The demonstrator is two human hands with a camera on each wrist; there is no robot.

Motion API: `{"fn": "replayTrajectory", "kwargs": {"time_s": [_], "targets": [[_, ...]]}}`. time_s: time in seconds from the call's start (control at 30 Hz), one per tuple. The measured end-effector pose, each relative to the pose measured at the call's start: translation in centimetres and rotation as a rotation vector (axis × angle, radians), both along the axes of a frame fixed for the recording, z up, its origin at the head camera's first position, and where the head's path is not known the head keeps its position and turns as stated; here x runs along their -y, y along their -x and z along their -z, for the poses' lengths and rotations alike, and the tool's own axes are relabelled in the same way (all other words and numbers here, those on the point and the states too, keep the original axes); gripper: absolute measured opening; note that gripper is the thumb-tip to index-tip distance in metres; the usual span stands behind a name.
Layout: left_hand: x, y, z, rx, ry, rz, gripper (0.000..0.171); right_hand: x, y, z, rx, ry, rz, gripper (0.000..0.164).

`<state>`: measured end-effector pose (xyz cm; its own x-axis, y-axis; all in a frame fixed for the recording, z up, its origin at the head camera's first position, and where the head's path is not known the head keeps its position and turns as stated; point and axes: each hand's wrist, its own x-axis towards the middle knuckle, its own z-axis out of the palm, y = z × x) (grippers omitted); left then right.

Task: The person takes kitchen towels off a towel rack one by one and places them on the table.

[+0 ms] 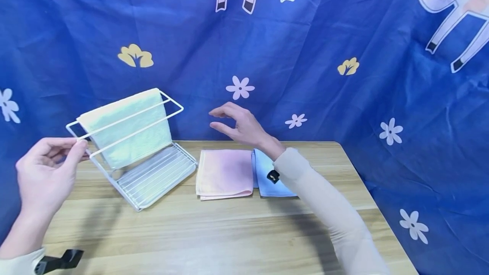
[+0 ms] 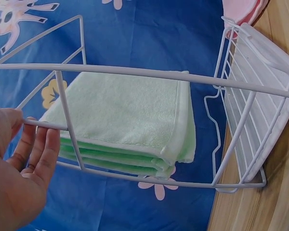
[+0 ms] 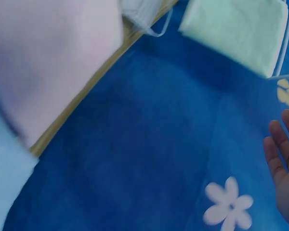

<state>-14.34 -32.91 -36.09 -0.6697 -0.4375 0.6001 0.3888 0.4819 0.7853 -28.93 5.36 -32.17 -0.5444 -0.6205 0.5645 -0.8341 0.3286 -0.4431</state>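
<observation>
A rack, green towel within, is pinched at its nine o'clock by the left hand; at three o'clock, the right hand is held wide.

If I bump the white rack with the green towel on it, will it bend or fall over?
The white rack would probably stay stiff, because it looks like wire that keeps its shape. It's likely light for its size, being thin with big open gaps. A push up high might tip it, since the folded green towel hangs from the top.
</observation>
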Motion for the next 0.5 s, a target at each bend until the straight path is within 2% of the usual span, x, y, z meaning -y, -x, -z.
{"fn": "replayTrajectory", "kwargs": {"time_s": [0.27,0.5], "targets": [[0.0,0.4,-0.1,0.0,0.006,0.005,0.016,4.6,-0.2,-2.1,-0.089,0.012,-0.069,0.03],[0.1,0.7,-0.1,0.006,-0.009,0.003,0.017,7.9,0.1,-3.6,-0.102,-0.017,-0.084,0.031]]}}
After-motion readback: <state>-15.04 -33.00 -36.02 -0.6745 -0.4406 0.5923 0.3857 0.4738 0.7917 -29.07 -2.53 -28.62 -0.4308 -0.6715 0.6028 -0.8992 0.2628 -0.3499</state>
